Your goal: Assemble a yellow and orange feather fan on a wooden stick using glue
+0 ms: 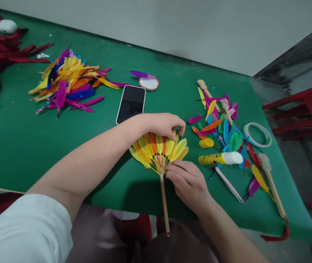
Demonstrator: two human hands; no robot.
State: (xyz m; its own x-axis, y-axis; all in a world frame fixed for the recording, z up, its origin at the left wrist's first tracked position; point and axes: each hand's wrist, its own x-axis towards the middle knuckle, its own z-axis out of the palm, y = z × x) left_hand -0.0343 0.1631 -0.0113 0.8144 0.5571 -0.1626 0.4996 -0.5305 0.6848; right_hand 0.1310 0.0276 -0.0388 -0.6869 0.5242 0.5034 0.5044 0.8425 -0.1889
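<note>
A fan of yellow and orange feathers (146, 150) on a slim wooden handle (164, 204) lies at the table's front edge, its handle end jutting past the edge toward me. My left hand (164, 125) reaches across the top of the fan, fingers curled and thumb pressed at the feather tips on the right. At the base of the fan, where the quills meet the handle, my right hand (187, 182) is closed in a pinch on its right side. The exact grip of both hands is partly hidden by the fingers.
Left on the green table (103, 193) lie a feather pile (73, 78) and dark red ribbons (5, 51). A phone (131, 103) and round disc (149, 83) sit behind the fan. Rightward are loose feathers, a glue stick (213, 159), tweezers (229, 185), tape (246, 130) and wooden sticks (274, 190).
</note>
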